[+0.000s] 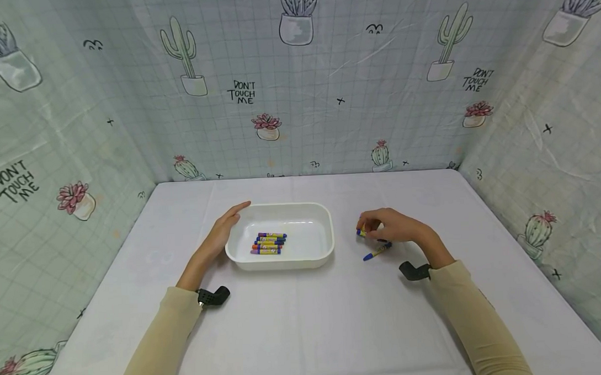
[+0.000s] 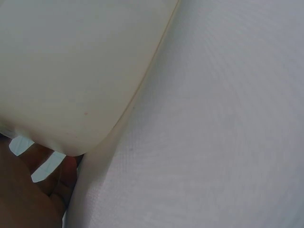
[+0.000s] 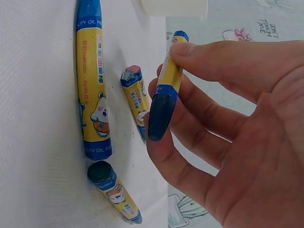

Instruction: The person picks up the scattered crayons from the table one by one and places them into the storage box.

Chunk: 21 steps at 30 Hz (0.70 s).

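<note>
A white tray (image 1: 283, 263) stands near the table's middle, holding several oil pastels (image 1: 270, 243) in a stacked row on its left side. My left hand (image 1: 220, 234) grips the tray's far left corner, thumb at the rim; the left wrist view shows bent fingers (image 2: 66, 173) against the outer wall. Right of the tray, my right hand (image 1: 393, 224) pinches a dark-tipped oil pastel (image 3: 166, 85) in a yellow and blue wrapper. Below that hand lie a blue oil pastel (image 3: 94, 85), a pink-ended one (image 3: 135, 97) and a dark-ended one (image 3: 115, 192).
White cloth (image 1: 305, 320) covers the table. Patterned cloth walls (image 1: 312, 99) with cactus drawings enclose the back and both sides. A black wrist camera (image 1: 215, 296) sits on the left wrist, another camera (image 1: 414, 270) on the right.
</note>
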### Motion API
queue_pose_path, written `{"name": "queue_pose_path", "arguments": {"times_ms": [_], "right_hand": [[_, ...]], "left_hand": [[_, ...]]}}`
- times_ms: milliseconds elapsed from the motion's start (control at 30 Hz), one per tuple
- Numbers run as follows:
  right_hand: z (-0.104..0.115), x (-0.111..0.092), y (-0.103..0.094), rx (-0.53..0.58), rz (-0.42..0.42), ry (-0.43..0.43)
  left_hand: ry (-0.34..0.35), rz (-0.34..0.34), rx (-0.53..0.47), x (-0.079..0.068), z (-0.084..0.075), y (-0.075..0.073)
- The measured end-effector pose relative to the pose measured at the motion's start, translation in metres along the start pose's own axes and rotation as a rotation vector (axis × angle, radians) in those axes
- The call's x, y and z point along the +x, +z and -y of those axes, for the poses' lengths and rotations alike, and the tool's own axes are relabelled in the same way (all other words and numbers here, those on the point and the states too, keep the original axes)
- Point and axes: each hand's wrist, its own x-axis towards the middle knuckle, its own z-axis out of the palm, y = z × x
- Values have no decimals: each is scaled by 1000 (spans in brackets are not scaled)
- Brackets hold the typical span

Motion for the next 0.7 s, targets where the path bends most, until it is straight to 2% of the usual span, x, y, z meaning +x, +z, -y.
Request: {"name": "queue_pose_path", "arguments": {"times_ms": [100,367,700], "right_hand": [[0,-1,0,13,-5,-19],[8,-2,-6,19,-18,-1],[24,3,-21,9,-21,-35]], "left_hand": [[-5,1,-1,-1,-1,1],[-12,-1,3,-1,-1,2],[-17,0,-12,-3,-3,1]]}}
